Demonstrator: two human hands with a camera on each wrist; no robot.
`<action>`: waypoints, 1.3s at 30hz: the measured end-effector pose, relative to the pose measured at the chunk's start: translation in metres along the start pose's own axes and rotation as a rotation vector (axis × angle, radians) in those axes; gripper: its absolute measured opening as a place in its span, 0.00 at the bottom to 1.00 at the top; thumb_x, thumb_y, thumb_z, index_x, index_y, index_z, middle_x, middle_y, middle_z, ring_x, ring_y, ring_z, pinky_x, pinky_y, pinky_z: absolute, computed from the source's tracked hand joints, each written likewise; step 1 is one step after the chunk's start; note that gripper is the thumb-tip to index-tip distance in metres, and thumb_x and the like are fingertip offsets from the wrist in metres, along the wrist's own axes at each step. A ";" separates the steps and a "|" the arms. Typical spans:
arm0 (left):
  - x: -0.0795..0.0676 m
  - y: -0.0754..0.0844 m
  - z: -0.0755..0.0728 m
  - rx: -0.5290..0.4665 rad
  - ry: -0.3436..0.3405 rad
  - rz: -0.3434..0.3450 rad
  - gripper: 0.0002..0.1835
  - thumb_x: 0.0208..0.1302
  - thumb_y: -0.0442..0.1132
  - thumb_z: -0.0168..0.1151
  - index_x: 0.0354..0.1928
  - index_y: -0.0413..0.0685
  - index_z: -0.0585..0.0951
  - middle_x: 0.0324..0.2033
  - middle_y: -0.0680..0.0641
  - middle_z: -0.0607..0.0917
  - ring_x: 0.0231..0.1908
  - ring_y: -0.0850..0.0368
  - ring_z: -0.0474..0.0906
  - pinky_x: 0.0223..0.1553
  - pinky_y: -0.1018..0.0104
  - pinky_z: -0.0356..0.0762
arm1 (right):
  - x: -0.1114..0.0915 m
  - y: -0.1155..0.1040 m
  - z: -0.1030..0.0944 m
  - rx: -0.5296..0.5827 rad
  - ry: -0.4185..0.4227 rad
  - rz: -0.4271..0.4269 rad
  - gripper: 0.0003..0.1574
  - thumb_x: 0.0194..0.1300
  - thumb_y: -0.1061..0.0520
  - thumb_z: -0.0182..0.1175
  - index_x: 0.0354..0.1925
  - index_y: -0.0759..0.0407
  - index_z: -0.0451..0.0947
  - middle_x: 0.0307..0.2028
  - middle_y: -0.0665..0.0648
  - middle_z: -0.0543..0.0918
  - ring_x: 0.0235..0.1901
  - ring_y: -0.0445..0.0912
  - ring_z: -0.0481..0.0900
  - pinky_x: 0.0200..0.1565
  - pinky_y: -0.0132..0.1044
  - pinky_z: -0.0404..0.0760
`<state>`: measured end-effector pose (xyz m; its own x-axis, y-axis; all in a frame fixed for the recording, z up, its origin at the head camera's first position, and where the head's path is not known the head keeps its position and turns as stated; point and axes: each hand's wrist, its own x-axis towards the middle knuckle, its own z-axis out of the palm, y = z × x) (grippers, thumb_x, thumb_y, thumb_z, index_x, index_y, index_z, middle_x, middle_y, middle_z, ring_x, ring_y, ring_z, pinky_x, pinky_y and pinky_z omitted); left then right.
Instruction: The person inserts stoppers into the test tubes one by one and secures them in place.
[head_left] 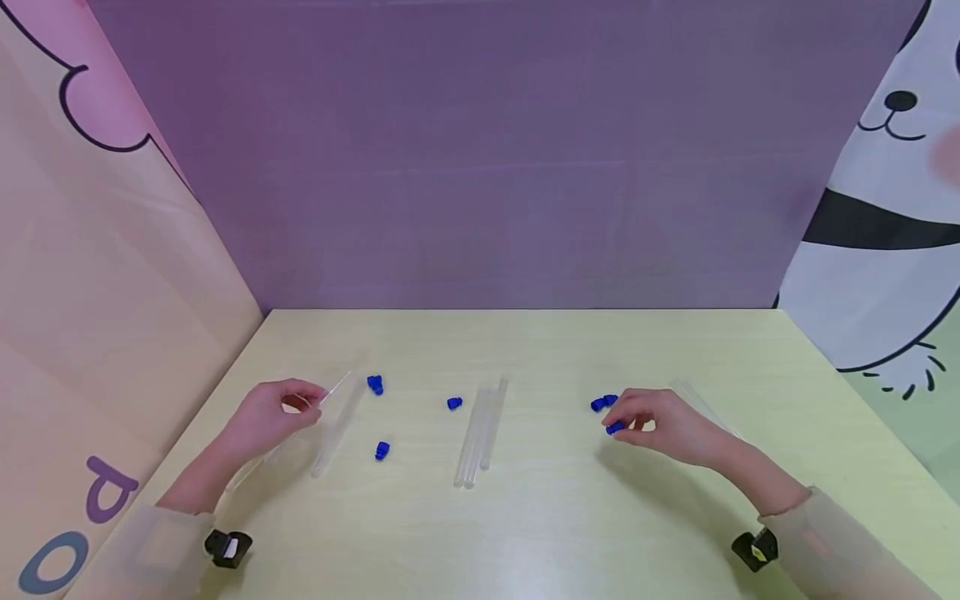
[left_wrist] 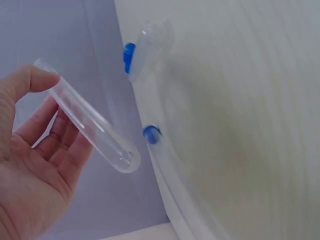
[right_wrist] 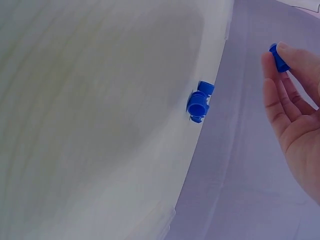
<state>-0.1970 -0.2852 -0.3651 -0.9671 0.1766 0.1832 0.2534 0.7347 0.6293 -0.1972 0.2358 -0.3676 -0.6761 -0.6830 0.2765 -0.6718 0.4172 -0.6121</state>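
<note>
Left hand pinches 1 clear, round-ended tube.

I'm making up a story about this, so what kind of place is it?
Probably a tabletop activity corner, perhaps for children: a pale table, a purple backdrop and a cartoon animal pictured at the right.
</note>
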 end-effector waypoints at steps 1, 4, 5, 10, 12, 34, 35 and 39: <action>0.000 0.003 0.000 -0.007 0.006 0.005 0.11 0.53 0.30 0.63 0.40 0.36 0.80 0.32 0.44 0.82 0.33 0.51 0.76 0.26 0.70 0.74 | 0.000 -0.002 0.000 -0.002 0.005 0.000 0.15 0.51 0.67 0.65 0.39 0.54 0.80 0.33 0.48 0.78 0.27 0.39 0.76 0.31 0.32 0.77; -0.001 0.011 0.002 -0.040 0.019 0.012 0.11 0.54 0.30 0.62 0.41 0.37 0.79 0.35 0.41 0.81 0.34 0.50 0.77 0.26 0.70 0.75 | 0.002 -0.012 -0.003 -0.011 0.022 -0.005 0.15 0.50 0.68 0.65 0.38 0.57 0.80 0.33 0.52 0.79 0.26 0.42 0.76 0.30 0.33 0.77; -0.001 0.014 0.003 -0.051 0.020 0.014 0.12 0.54 0.30 0.62 0.42 0.37 0.79 0.36 0.40 0.81 0.33 0.50 0.77 0.26 0.70 0.75 | 0.003 -0.017 -0.004 -0.012 0.027 -0.007 0.14 0.50 0.69 0.65 0.37 0.58 0.80 0.33 0.53 0.79 0.26 0.43 0.76 0.29 0.34 0.77; 0.001 0.029 0.007 -0.072 0.038 0.045 0.11 0.55 0.31 0.61 0.41 0.40 0.80 0.34 0.44 0.81 0.31 0.54 0.76 0.24 0.69 0.73 | 0.007 -0.027 -0.008 -0.021 0.056 -0.021 0.14 0.49 0.70 0.64 0.37 0.62 0.80 0.33 0.56 0.79 0.25 0.45 0.76 0.25 0.33 0.76; 0.002 0.035 0.010 -0.077 0.045 0.063 0.10 0.55 0.32 0.61 0.41 0.42 0.80 0.32 0.46 0.82 0.30 0.55 0.75 0.22 0.69 0.72 | 0.007 -0.023 -0.008 -0.024 0.067 -0.019 0.15 0.49 0.69 0.65 0.38 0.62 0.80 0.34 0.55 0.79 0.26 0.44 0.76 0.26 0.33 0.76; 0.007 0.072 0.038 -0.143 -0.116 0.174 0.12 0.61 0.37 0.57 0.47 0.51 0.76 0.31 0.55 0.80 0.33 0.49 0.76 0.23 0.68 0.71 | 0.018 -0.010 -0.007 0.074 0.086 0.092 0.14 0.55 0.61 0.63 0.42 0.61 0.79 0.28 0.52 0.81 0.23 0.43 0.78 0.29 0.34 0.78; 0.007 0.072 0.039 -0.141 -0.124 0.179 0.12 0.61 0.37 0.57 0.47 0.51 0.76 0.31 0.56 0.80 0.33 0.49 0.77 0.24 0.68 0.72 | 0.018 -0.010 -0.007 0.075 0.086 0.103 0.14 0.55 0.60 0.62 0.43 0.60 0.79 0.28 0.51 0.81 0.23 0.43 0.77 0.29 0.34 0.78; 0.007 0.076 0.042 -0.132 -0.146 0.190 0.13 0.61 0.37 0.58 0.48 0.50 0.76 0.32 0.56 0.80 0.34 0.53 0.77 0.27 0.68 0.74 | 0.020 -0.013 -0.008 0.083 0.085 0.118 0.15 0.56 0.56 0.62 0.43 0.59 0.79 0.27 0.50 0.80 0.22 0.42 0.77 0.31 0.34 0.78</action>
<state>-0.1852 -0.2004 -0.3481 -0.8928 0.4024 0.2023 0.4218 0.5894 0.6890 -0.2043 0.2213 -0.3481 -0.7746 -0.5772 0.2588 -0.5612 0.4384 -0.7020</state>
